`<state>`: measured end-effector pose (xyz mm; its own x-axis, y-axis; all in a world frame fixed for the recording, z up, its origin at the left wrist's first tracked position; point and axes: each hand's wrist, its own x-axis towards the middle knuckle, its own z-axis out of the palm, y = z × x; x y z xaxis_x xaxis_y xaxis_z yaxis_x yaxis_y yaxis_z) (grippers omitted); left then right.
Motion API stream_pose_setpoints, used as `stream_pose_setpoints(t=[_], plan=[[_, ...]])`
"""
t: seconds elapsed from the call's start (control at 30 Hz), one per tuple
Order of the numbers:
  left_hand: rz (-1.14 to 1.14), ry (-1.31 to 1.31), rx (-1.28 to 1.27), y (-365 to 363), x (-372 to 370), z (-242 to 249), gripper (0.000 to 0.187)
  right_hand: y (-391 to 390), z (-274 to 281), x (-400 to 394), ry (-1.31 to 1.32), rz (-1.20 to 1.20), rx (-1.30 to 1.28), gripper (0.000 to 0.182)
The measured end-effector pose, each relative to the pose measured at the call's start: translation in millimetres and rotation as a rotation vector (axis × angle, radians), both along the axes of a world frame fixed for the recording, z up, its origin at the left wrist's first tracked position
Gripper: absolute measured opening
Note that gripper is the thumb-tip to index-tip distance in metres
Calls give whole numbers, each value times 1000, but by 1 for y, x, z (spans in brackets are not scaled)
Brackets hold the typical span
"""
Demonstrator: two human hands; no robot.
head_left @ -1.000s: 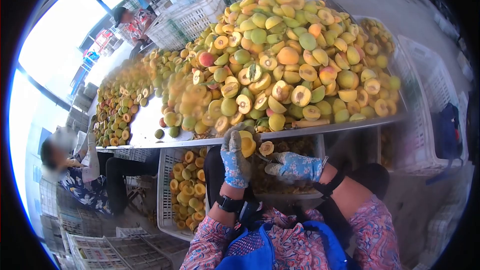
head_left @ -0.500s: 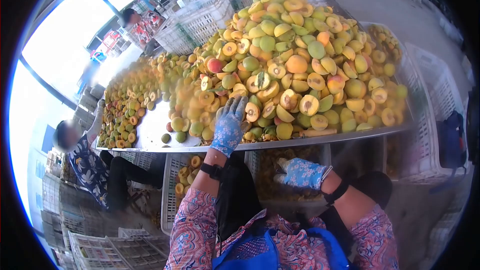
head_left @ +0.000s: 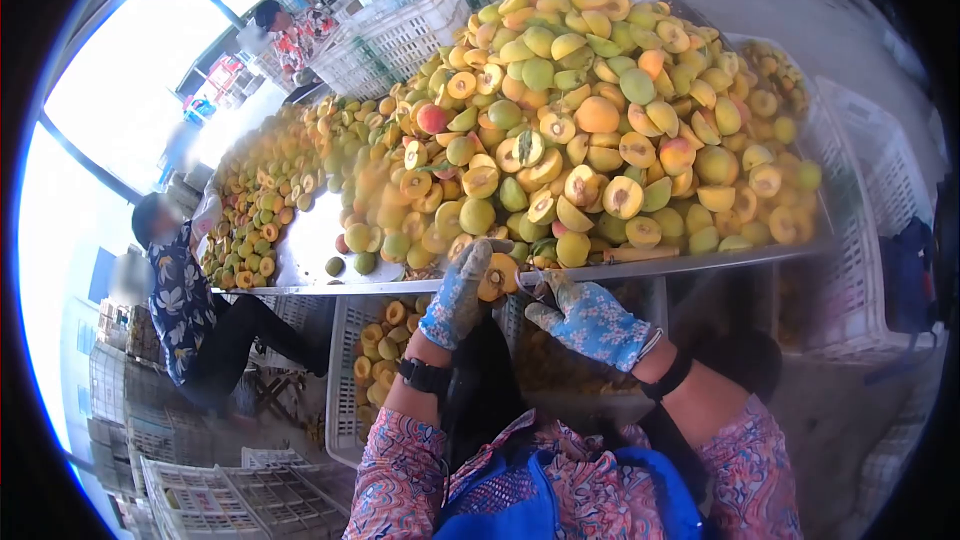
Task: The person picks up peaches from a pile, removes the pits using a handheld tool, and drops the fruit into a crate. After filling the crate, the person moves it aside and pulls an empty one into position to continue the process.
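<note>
My left hand (head_left: 456, 298), in a blue floral glove, holds a halved yellow fruit (head_left: 497, 277) at the table's front edge, its cut face and brown centre showing. Close on its right, my right hand (head_left: 592, 320), gloved alike, is closed round a small tool whose thin metal end (head_left: 530, 285) reaches toward the fruit; its handle is hidden in the glove. Behind both hands rises a heap of halved and whole yellow-green fruit (head_left: 597, 115) on the metal table (head_left: 400, 287).
Below the table stands a white crate (head_left: 345, 380) with fruit halves. Another white crate (head_left: 850, 240) is at the right, and a large crate (head_left: 400, 35) is behind the table. A person in a dark floral shirt (head_left: 172, 290) sits at the left; another person (head_left: 292, 45) is farther back.
My left hand has come back from the heap to the table edge and now holds a fruit half. My right hand has moved up and left beside it. The person at the left has shifted.
</note>
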<state>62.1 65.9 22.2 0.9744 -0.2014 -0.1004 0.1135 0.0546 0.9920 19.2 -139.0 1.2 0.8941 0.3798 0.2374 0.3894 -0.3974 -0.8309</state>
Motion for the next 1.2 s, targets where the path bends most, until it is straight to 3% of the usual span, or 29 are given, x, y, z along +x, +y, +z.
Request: stream_pose_setpoints(t=[0.1,0.3,0.5,0.53,0.6,0.7,0.83,0.93,1.0,1.03,1.07,1.13,1.2], plan=[[-103,95,23,-9,-10,4,68,8,3,-3,-156,-1,-227,47],[-128,75,77,-12,-14,1,67,10,12,-4,-59,46,-391,46],[-138,128,37,-11,-9,-4,66,11,0,-2,-6,70,-305,51],[-149,113,58,-8,-5,-9,65,13,-2,-1,-40,105,-290,51],[-96,195,-121,-13,-7,0,55,13,-10,-3,-197,-47,-297,48],[-143,172,-23,-18,-6,7,51,9,-13,-6,-291,-45,-288,49],[-87,202,-72,-21,-7,2,50,11,-17,-9,-255,-46,-291,48],[-89,254,3,-21,-5,-5,53,10,-10,-10,-99,7,-326,46],[-85,-25,434,-13,7,-32,57,10,-7,-8,16,57,-236,44],[-107,-55,464,-15,5,-25,59,10,-6,-7,137,99,-143,43],[-106,-56,462,-19,0,-6,59,9,-6,-6,136,100,-145,43],[-205,189,590,-27,-11,32,58,8,-6,-6,189,168,-207,41],[-225,164,659,-20,-6,19,57,9,-13,-5,167,173,-218,41]])
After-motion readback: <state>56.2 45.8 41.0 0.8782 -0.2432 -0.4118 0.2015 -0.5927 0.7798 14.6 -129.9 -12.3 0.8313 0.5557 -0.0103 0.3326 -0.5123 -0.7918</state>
